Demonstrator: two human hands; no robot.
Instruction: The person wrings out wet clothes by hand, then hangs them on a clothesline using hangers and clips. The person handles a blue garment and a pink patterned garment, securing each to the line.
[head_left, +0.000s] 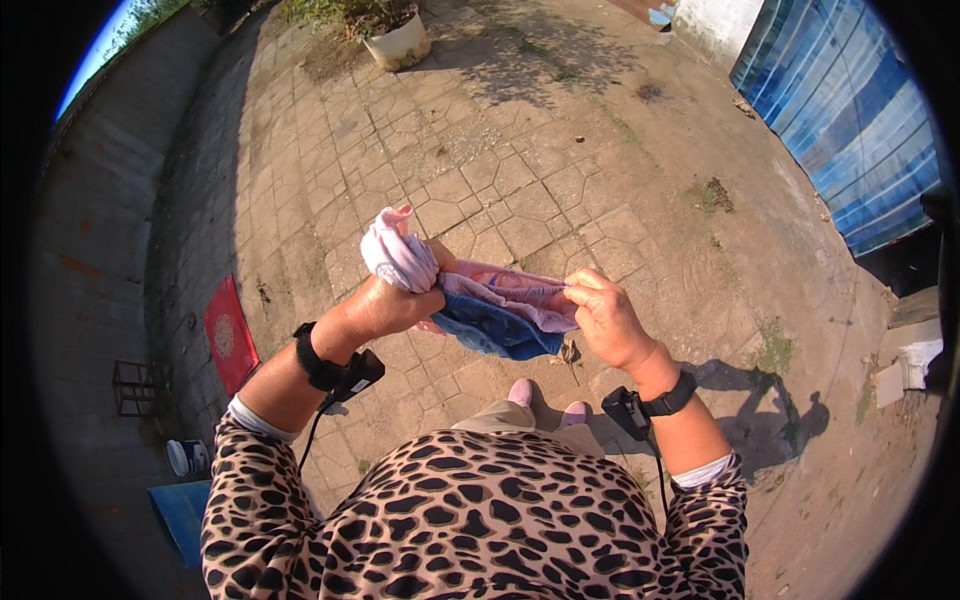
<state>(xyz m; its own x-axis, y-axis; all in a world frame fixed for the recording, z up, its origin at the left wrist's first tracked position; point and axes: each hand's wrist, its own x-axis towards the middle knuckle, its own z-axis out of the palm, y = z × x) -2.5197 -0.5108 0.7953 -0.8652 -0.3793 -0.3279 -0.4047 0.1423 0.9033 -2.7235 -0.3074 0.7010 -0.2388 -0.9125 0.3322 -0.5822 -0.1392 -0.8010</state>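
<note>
My left hand is closed around a bunched pink and white cloth, whose twisted end sticks up past the thumb. Between both hands stretches a pink cloth, pinched at its right end by the fingers of my right hand. A blue cloth hangs just below it, its left end running into my left fist. Folds hide whether the pink pieces are one cloth or several. Each wrist wears a black strap with a small black device.
Paving slabs cover the yard. A potted plant stands at the far side. At left are a red mat, a small metal frame, a white bucket and a wall. Blue sheeting hangs at right.
</note>
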